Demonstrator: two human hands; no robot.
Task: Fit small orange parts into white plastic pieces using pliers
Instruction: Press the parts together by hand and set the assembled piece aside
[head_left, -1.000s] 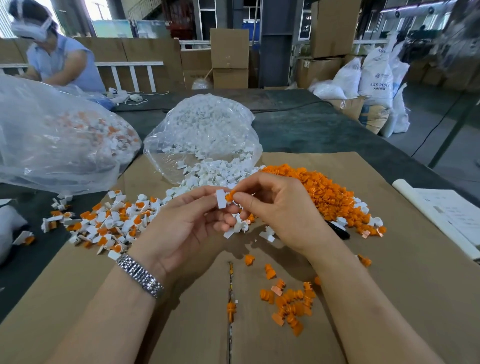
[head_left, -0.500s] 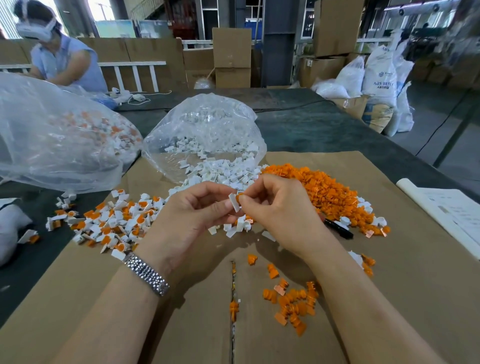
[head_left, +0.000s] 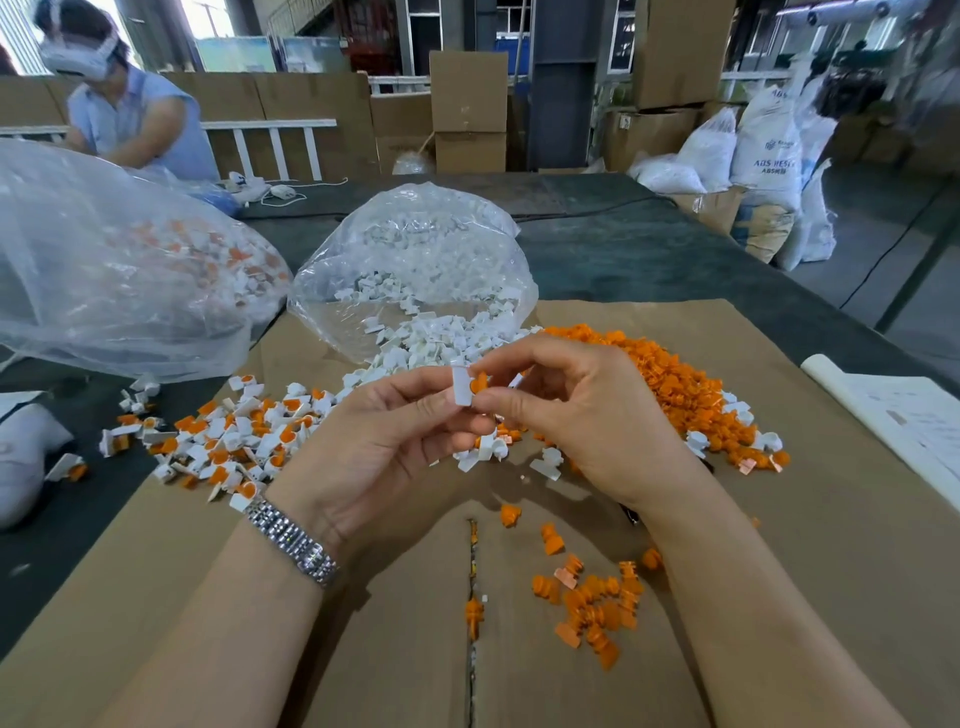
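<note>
White plastic, a small piece (head_left: 461, 385), is pinched between the thumb and forefinger of the left hand (head_left: 384, 447), raised above the middle of the cardboard sheet (head_left: 831, 545) that covers the near part of the tabletop. The right hand (head_left: 582, 415) meets it from the other side, its thumb and forefinger closed on a small orange part (head_left: 478, 383) that touches the right face of the white piece. A metal watch band (head_left: 291, 543) circles the left wrist.

Behind the hands, toward the far edge of the cardboard, a clear bag (head_left: 415, 249) spills loose white pieces onto the sheet, and just right of it lies a broad heap of orange parts (head_left: 675, 379). Near the sheet's left edge sits a spread of white pieces with orange already in them (head_left: 228, 436), some strewn onto the dark tabletop (head_left: 649, 254). A smaller scatter of orange parts (head_left: 592, 608) lies on the cardboard near the right forearm. A large clear bag (head_left: 114, 270) rests at the left edge of the tabletop, and white paper (head_left: 904, 415) at the right edge. Another person (head_left: 130, 119) in a light blue top sits at the far left corner.
</note>
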